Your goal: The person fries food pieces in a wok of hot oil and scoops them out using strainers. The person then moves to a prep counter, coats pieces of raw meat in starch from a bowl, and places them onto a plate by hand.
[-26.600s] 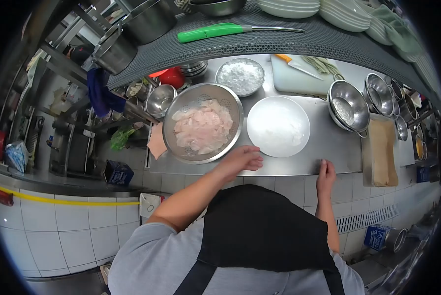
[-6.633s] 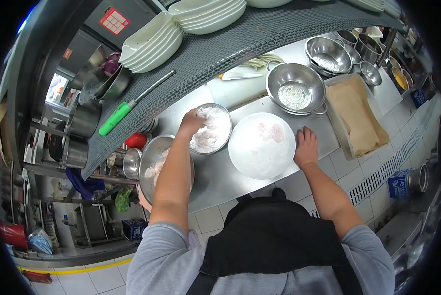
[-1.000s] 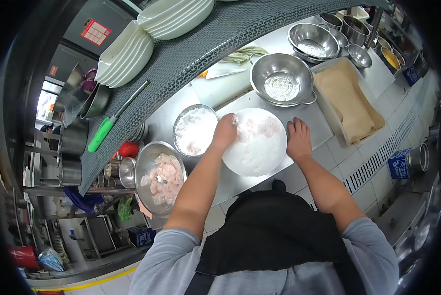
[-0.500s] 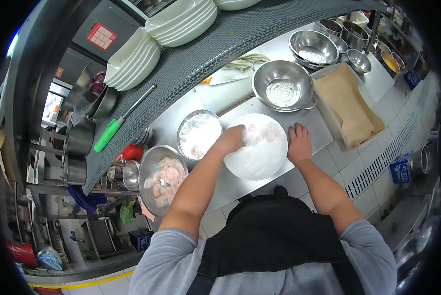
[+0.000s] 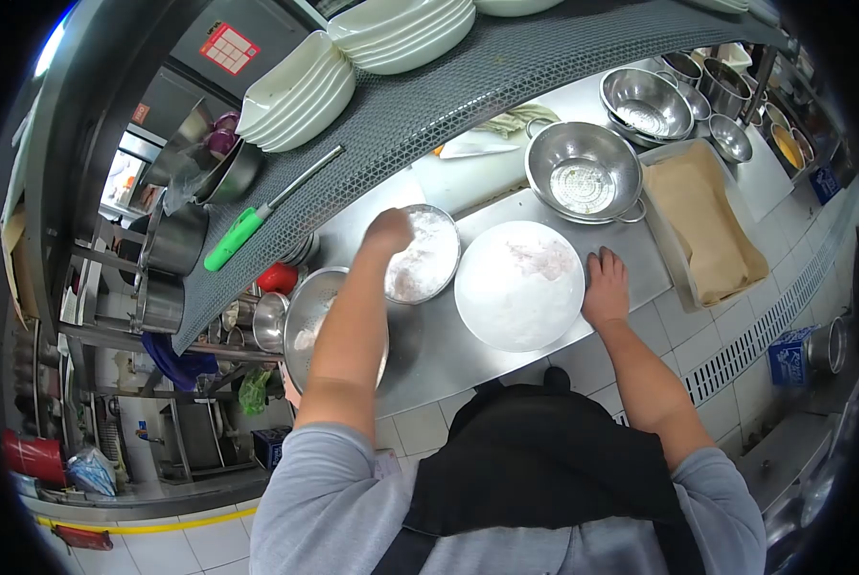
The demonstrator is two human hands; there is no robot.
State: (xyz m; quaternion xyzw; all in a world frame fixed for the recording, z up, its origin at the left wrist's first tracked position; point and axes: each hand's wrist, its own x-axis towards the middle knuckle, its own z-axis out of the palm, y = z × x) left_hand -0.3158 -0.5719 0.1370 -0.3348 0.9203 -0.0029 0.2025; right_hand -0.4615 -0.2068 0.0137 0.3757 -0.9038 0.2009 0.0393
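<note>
My left hand is over the left rim of a round metal bowl that holds white powder. Its fingers are curled in, and whatever they may hold is hidden. Flat on the steel counter, my right hand lies with fingers stretched out just right of a white bowl. Inside that bowl is more white powder, with pinkish coated pieces near its far side. My left forearm covers most of a larger metal bowl, where a few pale raw pieces show.
A metal colander stands behind the white bowl. To the right is a tray lined with brown paper. A knife lies on a white board. Overhead, a shelf carries stacked white dishes and a green lighter.
My left hand has left the white bowl and moved left to the metal bowl of powder. My right hand stays beside the white bowl. The whole view has shifted slightly.
</note>
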